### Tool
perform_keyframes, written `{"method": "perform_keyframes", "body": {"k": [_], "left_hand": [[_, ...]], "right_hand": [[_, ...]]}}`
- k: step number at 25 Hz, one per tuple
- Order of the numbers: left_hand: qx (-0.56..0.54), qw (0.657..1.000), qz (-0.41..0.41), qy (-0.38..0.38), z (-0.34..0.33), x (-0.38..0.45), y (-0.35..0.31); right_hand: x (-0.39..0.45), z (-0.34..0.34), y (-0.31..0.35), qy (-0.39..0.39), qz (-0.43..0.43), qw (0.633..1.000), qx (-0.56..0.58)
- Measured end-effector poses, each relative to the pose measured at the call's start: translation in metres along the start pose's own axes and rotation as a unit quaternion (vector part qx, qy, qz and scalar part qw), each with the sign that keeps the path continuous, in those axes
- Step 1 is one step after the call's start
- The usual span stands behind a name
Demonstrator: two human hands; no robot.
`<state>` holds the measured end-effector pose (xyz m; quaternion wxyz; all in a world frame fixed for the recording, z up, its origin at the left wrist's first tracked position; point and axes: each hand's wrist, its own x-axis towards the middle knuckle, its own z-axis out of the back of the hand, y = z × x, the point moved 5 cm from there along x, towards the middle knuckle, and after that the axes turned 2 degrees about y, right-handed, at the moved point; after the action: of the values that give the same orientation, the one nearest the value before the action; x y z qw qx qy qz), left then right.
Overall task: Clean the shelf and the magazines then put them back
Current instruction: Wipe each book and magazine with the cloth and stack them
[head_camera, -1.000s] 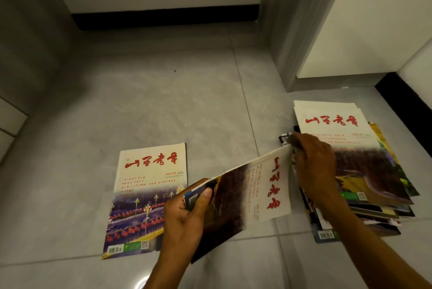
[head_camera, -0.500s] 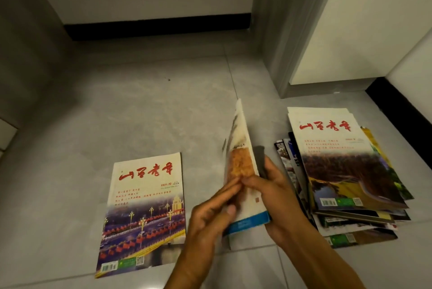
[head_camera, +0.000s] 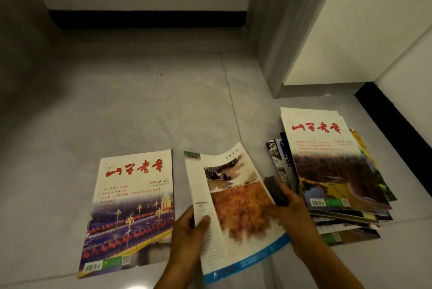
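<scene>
A magazine (head_camera: 236,209) with its back cover up, showing landscape pictures and a blue bottom strip, lies low over the grey floor in front of me. My left hand (head_camera: 189,232) pinches its left edge with the thumb on top. My right hand (head_camera: 292,211) is at its right edge and holds a dark cloth (head_camera: 275,190) against that edge. One magazine with red calligraphy and a night street scene (head_camera: 131,209) lies flat on the floor to the left. A messy pile of magazines (head_camera: 332,171) lies on the right.
The grey tiled floor (head_camera: 140,106) stretches ahead to a white wall with a black skirting (head_camera: 147,19). A grey door frame (head_camera: 280,31) and a white panel stand at the right, with more black skirting (head_camera: 397,110) behind the pile.
The magazine was held front cover up, then flipped on edge, and is now turned over with its back cover up. My right hand has moved from the pile to the magazine's right edge.
</scene>
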<state>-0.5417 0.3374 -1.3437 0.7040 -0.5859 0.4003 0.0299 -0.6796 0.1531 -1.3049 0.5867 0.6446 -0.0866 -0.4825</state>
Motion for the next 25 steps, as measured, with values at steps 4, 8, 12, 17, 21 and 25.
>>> {"method": "perform_keyframes", "body": {"k": [4,8,12,17,21,25], "left_hand": [[0.137,0.987,-0.084,-0.02,0.004,0.014,0.012],[0.187,0.976,-0.109,0.027,0.011,0.022,0.036],[0.245,0.962,-0.119,0.008,0.016,0.032,0.042],[0.188,0.973,-0.091,0.101,0.026,0.038,0.039],[0.199,0.973,-0.044,0.11,0.022,0.054,0.04],[0.19,0.979,-0.034,0.073,0.023,0.05,0.052]], "right_hand": [[0.011,0.009,-0.034,-0.18,0.184,0.887,-0.383],[0.02,-0.063,-0.074,-0.099,0.119,0.852,-0.501],[0.014,-0.138,-0.085,0.067,0.339,0.737,-0.581],[0.084,-0.064,-0.055,-0.035,0.247,0.827,-0.504],[0.072,-0.143,-0.048,-0.034,0.264,0.805,-0.529],[0.091,-0.145,-0.03,0.091,0.385,0.769,-0.503]]}}
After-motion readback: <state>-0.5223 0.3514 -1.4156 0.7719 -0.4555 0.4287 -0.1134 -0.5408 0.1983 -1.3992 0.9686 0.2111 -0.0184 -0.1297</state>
